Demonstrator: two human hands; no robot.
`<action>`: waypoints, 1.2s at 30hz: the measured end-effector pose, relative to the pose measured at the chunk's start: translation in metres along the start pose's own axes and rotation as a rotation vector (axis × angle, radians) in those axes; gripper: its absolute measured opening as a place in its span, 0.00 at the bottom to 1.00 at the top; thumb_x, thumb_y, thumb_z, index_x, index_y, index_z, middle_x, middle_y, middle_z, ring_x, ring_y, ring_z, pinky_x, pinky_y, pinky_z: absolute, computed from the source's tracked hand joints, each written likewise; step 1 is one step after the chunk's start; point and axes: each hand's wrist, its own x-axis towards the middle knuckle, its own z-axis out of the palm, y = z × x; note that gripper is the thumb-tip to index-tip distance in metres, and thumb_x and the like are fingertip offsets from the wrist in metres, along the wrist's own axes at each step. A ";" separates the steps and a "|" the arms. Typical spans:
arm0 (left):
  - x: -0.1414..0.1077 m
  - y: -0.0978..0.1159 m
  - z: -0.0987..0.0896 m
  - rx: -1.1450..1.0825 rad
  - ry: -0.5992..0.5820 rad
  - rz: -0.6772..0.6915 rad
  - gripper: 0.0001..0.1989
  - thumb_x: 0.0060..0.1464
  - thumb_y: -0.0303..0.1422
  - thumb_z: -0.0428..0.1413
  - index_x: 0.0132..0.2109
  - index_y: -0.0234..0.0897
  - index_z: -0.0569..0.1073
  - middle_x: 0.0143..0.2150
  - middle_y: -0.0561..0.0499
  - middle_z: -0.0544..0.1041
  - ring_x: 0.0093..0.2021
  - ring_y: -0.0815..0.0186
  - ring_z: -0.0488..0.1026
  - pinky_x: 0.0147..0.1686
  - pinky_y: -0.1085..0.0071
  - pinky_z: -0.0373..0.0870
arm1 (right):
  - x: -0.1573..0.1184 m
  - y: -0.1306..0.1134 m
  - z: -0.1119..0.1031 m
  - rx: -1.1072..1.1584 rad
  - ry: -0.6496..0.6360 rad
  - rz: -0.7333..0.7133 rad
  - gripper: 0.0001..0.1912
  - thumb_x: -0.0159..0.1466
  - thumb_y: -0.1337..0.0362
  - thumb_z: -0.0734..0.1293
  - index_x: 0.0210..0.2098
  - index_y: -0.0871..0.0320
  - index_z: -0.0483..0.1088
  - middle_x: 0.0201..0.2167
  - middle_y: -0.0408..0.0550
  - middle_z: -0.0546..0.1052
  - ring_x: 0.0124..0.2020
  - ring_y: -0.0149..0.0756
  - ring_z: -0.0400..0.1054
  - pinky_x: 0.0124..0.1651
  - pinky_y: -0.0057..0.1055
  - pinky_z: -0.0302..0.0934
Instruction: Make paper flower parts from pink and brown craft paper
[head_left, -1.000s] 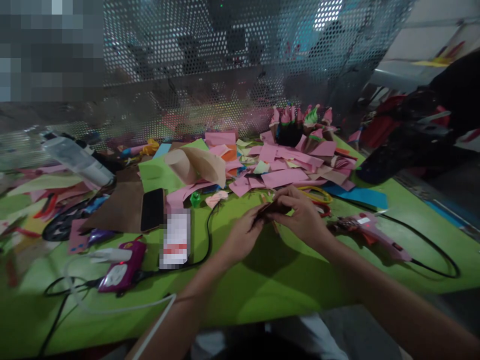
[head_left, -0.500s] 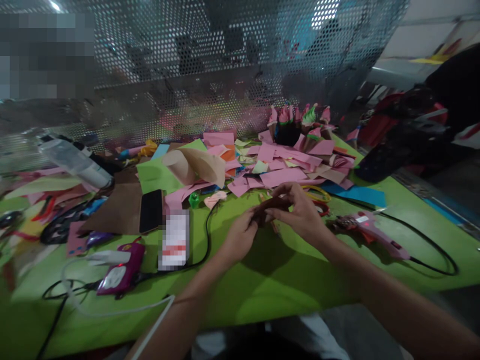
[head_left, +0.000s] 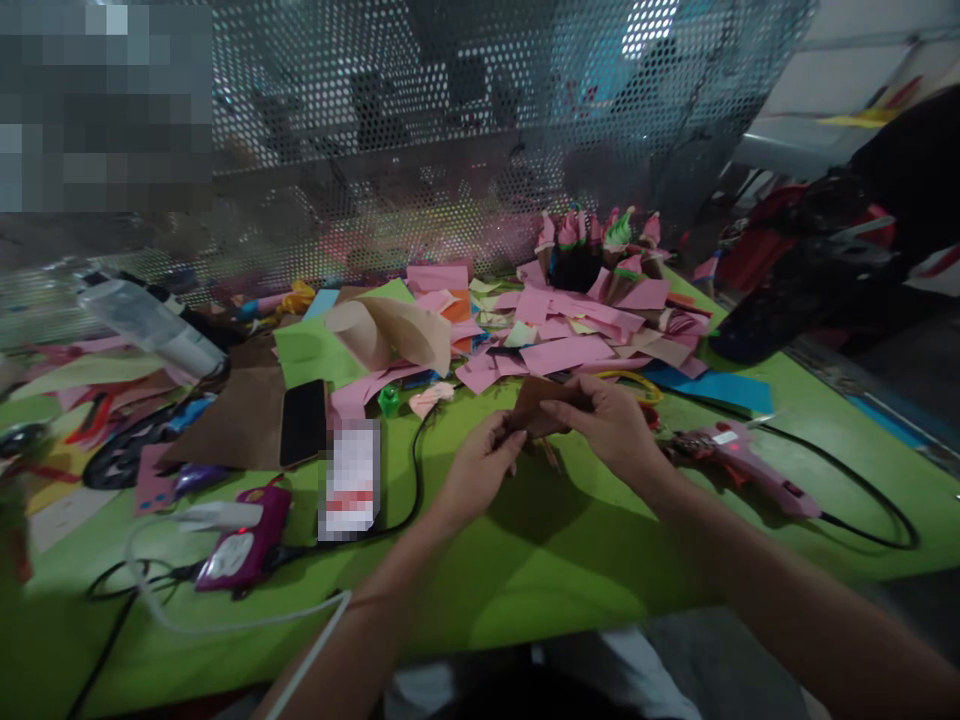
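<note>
Two bare hands holding a brown piece of paper over a green table strewn with paper scraps

The left hand (head_left: 480, 462) and the right hand (head_left: 611, 425) pinch opposite sides of the brown piece (head_left: 541, 405) above the green table (head_left: 465, 590). Just beyond it lie pink paper scraps (head_left: 568, 354), with a blue sheet (head_left: 720, 391) to their right and a curled tan sheet (head_left: 420, 335) to their left. A pink glue gun (head_left: 765, 476) with a black cord rests right of the hands. On the left are a dark phone (head_left: 304, 423), partly on a brown sheet (head_left: 240, 420), a magenta power strip (head_left: 244, 540) and a clear bottle (head_left: 154, 322) lying tilted. Pink and green cone-shaped pieces (head_left: 592, 235) stand near a perforated metal panel (head_left: 450, 130).
</note>
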 end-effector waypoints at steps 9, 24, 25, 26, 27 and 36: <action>0.002 0.001 -0.005 -0.038 0.061 -0.138 0.15 0.53 0.44 0.60 0.33 0.36 0.69 0.25 0.54 0.75 0.20 0.72 0.68 0.23 0.75 0.64 | -0.001 -0.002 -0.003 0.017 0.022 0.037 0.15 0.53 0.54 0.73 0.24 0.55 0.66 0.21 0.41 0.70 0.24 0.33 0.62 0.25 0.29 0.56; -0.002 0.011 -0.010 0.186 0.161 0.028 0.16 0.63 0.42 0.51 0.29 0.41 0.63 0.22 0.57 0.66 0.21 0.70 0.63 0.24 0.73 0.59 | 0.005 -0.001 -0.011 0.292 -0.229 0.137 0.10 0.50 0.61 0.73 0.33 0.54 0.79 0.32 0.45 0.81 0.35 0.38 0.74 0.38 0.35 0.67; -0.003 0.012 -0.010 0.179 0.158 0.039 0.17 0.63 0.43 0.51 0.28 0.40 0.63 0.22 0.57 0.66 0.22 0.70 0.63 0.24 0.73 0.59 | 0.005 0.000 -0.011 0.315 -0.220 0.152 0.09 0.49 0.62 0.73 0.31 0.54 0.79 0.30 0.44 0.80 0.33 0.37 0.73 0.37 0.34 0.66; -0.003 0.013 -0.010 0.167 0.157 0.048 0.17 0.63 0.44 0.52 0.28 0.40 0.63 0.22 0.57 0.65 0.22 0.70 0.62 0.24 0.73 0.59 | 0.005 0.000 -0.010 0.343 -0.210 0.169 0.07 0.48 0.64 0.72 0.29 0.55 0.78 0.29 0.43 0.80 0.31 0.36 0.72 0.35 0.32 0.65; -0.003 0.013 -0.009 0.154 0.154 0.055 0.18 0.62 0.45 0.52 0.28 0.40 0.63 0.22 0.57 0.65 0.22 0.70 0.62 0.24 0.73 0.59 | 0.005 0.000 -0.010 0.371 -0.201 0.186 0.06 0.47 0.65 0.70 0.27 0.55 0.77 0.27 0.43 0.79 0.30 0.35 0.71 0.34 0.31 0.64; -0.005 0.013 -0.009 -0.101 0.090 -0.134 0.23 0.57 0.54 0.53 0.29 0.38 0.67 0.21 0.55 0.69 0.20 0.72 0.63 0.21 0.74 0.59 | 0.003 -0.007 -0.009 0.357 -0.210 0.195 0.04 0.46 0.65 0.67 0.23 0.55 0.73 0.23 0.42 0.75 0.28 0.35 0.69 0.32 0.30 0.58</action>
